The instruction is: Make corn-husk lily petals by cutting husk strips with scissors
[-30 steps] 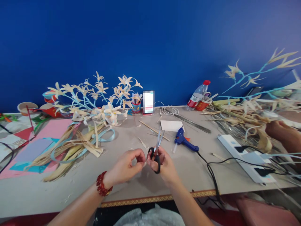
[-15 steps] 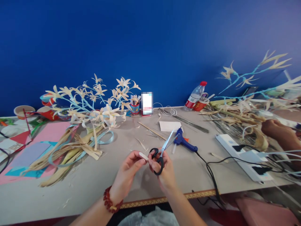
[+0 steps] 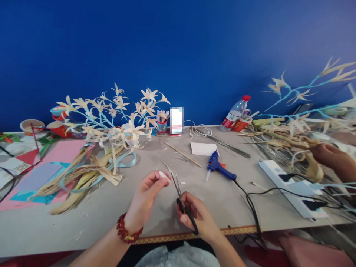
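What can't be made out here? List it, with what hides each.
All in the head view:
White piece: partly hidden by the left hand.
Scissors: partly covered at the handle end by the right hand.
Upright screen: content hidden by pixelation.
Bottle label: print too small to read.
Co-worker's arm: cut off by the picture's right edge; what the co-worker's hand grips, if anything, is too small to tell.

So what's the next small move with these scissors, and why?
Probably bring the scissors to the pale piece for a small trim: the left hand pinches that piece, while the right hand holds the scissors close beside it.
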`<control>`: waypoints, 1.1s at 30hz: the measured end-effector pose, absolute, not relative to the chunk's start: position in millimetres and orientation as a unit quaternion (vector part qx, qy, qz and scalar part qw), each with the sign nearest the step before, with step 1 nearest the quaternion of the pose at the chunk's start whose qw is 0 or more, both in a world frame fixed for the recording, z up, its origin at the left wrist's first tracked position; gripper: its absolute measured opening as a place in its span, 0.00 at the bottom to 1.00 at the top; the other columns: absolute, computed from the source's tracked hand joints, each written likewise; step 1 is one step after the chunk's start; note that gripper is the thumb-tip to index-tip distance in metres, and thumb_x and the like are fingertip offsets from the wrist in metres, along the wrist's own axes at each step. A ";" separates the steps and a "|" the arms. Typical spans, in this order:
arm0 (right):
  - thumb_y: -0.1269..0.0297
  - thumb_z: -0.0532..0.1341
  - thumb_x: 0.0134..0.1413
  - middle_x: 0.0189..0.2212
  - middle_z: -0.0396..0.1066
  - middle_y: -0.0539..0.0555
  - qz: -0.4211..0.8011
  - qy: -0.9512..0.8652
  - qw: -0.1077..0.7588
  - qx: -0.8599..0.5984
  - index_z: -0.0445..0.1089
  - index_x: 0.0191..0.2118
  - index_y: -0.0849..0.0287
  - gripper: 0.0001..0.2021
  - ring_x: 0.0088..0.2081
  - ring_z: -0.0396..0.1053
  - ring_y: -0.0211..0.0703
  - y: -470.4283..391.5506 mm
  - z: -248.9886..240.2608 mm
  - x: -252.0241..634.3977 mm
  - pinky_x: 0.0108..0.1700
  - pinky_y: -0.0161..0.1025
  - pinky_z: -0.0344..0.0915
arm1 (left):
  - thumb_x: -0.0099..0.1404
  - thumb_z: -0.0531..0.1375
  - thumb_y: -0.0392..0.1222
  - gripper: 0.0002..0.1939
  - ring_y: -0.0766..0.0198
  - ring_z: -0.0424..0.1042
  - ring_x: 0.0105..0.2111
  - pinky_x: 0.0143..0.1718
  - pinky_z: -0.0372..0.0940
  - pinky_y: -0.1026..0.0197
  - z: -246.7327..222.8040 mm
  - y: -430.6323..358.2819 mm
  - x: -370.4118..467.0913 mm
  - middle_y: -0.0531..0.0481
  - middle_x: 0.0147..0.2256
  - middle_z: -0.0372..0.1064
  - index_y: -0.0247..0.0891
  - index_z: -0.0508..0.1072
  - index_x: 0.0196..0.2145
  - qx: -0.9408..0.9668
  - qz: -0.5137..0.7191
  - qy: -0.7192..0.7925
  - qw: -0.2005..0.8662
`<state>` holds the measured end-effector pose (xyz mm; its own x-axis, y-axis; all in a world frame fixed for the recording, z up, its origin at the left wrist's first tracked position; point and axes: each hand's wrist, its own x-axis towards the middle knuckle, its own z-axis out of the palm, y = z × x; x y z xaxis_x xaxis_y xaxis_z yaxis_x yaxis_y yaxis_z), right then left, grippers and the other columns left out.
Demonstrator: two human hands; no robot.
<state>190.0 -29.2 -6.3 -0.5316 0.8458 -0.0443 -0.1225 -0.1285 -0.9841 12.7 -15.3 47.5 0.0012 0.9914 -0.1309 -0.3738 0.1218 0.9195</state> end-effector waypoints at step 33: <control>0.43 0.70 0.34 0.15 0.56 0.42 0.675 -0.531 0.306 -0.411 0.56 0.24 0.58 0.27 0.16 0.53 0.28 -26.5 -1.4 190.3 0.18 0.28 0.46 | 0.60 0.62 0.40 0.05 0.66 0.65 0.34 0.40 0.60 0.64 56.5 -13.9 2.8 0.51 0.32 0.70 0.37 0.71 0.29 0.422 0.488 0.466 0.606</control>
<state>190.3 -26.5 -1.4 -0.4750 0.8497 -0.2289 0.0221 -0.2485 -0.9684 2.8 -13.9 56.5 0.0899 0.9842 -0.1523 -0.1989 0.1676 0.9656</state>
